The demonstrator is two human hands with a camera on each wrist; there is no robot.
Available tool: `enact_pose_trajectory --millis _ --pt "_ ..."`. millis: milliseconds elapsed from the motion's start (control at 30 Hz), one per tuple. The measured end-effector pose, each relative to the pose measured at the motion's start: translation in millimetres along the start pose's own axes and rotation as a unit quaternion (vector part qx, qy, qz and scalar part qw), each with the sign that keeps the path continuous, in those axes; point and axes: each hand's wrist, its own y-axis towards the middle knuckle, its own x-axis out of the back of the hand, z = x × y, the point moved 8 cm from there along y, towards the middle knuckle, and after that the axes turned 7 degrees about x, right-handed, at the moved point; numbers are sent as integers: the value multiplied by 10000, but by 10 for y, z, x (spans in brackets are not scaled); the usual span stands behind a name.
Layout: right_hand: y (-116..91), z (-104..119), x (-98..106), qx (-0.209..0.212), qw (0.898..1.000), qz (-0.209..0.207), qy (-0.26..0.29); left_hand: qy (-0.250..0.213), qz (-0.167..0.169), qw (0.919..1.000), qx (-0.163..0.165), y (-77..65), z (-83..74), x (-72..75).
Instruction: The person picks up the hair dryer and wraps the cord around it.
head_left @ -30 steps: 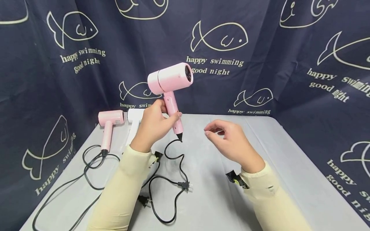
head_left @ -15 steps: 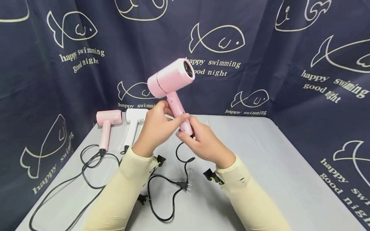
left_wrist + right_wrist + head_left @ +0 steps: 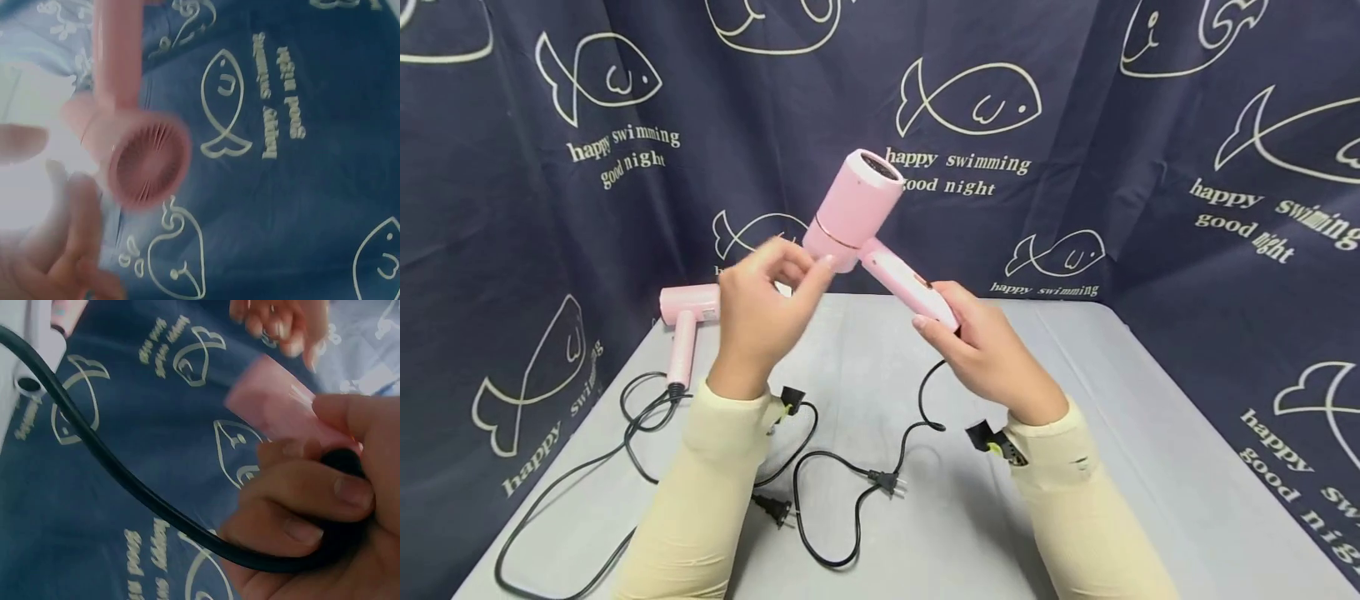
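Observation:
My right hand (image 3: 992, 346) grips the lower end of a pink hair dryer's (image 3: 853, 204) handle, holding it tilted above the table. In the right wrist view the fingers curl round the handle's base, where the black cord (image 3: 125, 469) leaves it. My left hand (image 3: 763, 304) is beside the barrel's lower end, thumb tip overlapping it in the head view. The left wrist view shows the left fingers (image 3: 84, 219) loosely bent with nothing between them, next to the dryer's ribbed round end (image 3: 150, 164).
A second pink hair dryer (image 3: 682, 346) lies at the table's back left, its black cord (image 3: 561, 475) looping forward. The white dryer beside it is mostly hidden behind my left hand. Two black plugs (image 3: 887, 481) lie mid-table. A dark fish-print curtain (image 3: 970, 225) surrounds the table.
My right hand came in from the right and took the handle's lower end. My left hand let go and moved left. The hair dryer swung so its handle leans right.

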Motion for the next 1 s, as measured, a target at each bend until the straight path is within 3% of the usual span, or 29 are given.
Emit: enact_pose_trajectory --millis 67,167,233,367,467,567,733,867,933,1000 --pt "-21 57 74 -81 9998 178 59 -207 -501 9983 -191 10 -107 150" --pt "-40 210 148 -101 9981 519 312 -412 -625 9969 -258 21 -223 227" --pt "-49 319 169 -104 9956 751 552 -365 -324 9986 -221 34 -230 184" --pt "-84 478 141 96 9906 1168 701 -233 600 9979 103 27 -113 24" --pt "-101 537 103 283 9886 1283 729 -253 861 9957 239 -6 -143 13" --pt "-75 562 125 377 9914 993 761 -448 650 9964 320 -17 -254 99" --pt "-23 496 279 325 9932 -159 1111 -1051 86 9931 521 -6 -247 205" --pt "-17 254 289 -53 9741 -837 2101 -1609 -329 9842 656 2 -194 256" --pt "-11 127 188 -315 9577 -913 2712 -1948 -462 9771 728 6 -159 256" --pt "-4 60 50 -451 9495 -830 2993 -2300 -529 9683 812 7 -127 239"
